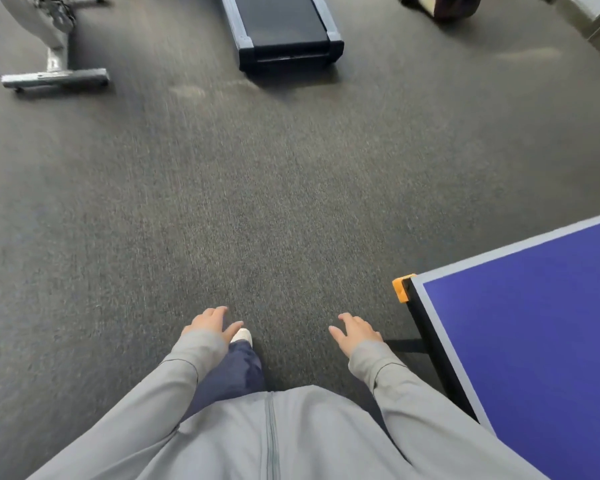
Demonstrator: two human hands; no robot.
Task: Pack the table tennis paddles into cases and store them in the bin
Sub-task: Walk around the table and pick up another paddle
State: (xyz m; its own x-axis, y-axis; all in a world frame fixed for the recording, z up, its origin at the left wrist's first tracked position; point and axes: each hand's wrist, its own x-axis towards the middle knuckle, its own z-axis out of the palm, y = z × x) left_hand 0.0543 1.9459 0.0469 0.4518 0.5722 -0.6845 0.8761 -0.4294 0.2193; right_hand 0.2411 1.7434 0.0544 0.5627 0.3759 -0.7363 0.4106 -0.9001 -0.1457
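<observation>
Two hands, left hand (211,322) and right hand (355,330), hang loose-fingered and empty over the dark grey carpet floor (274,202), no paddle, case or bin in view, so the blue counter's orange-capped corner (403,288) could catch a hip.

I see dark grey carpet floor (291,202), treadmill (284,32) standing on it at top centre, exercise machine base (54,77) top left, blue surface (534,341) with orange corner guard (401,289) at right, its top bare
</observation>
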